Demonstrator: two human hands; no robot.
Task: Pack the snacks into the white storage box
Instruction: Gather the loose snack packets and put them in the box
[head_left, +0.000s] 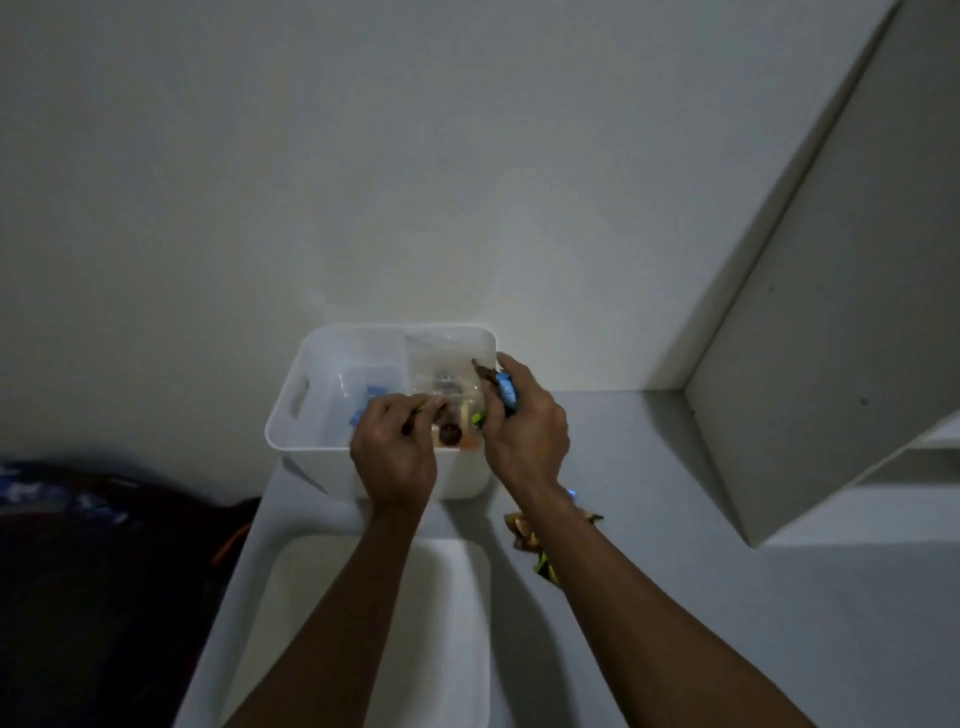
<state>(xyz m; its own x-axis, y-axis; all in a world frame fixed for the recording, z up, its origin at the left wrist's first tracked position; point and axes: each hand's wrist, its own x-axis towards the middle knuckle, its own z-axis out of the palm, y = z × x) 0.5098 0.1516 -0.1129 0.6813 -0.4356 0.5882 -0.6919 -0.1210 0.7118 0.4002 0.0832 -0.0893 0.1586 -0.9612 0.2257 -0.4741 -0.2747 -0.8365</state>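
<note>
Mid-pack: left hand (393, 448) pinches small green-wrapped snack (422, 407) over white plastic storage box (291, 441); right hand (524, 422) grips blue-wrapped snack (506, 389) at box's right rim. Next: drop both in, then fetch loose wrapped snacks (530, 540) lying just beside box.

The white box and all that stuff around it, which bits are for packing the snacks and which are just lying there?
For the job:
- white plastic storage box
- blue-wrapped snack in the right hand
- left hand over the box
- loose wrapped snacks on the table

Just lying about:
- flat white lid
- dark bag
- white shelf unit
</note>
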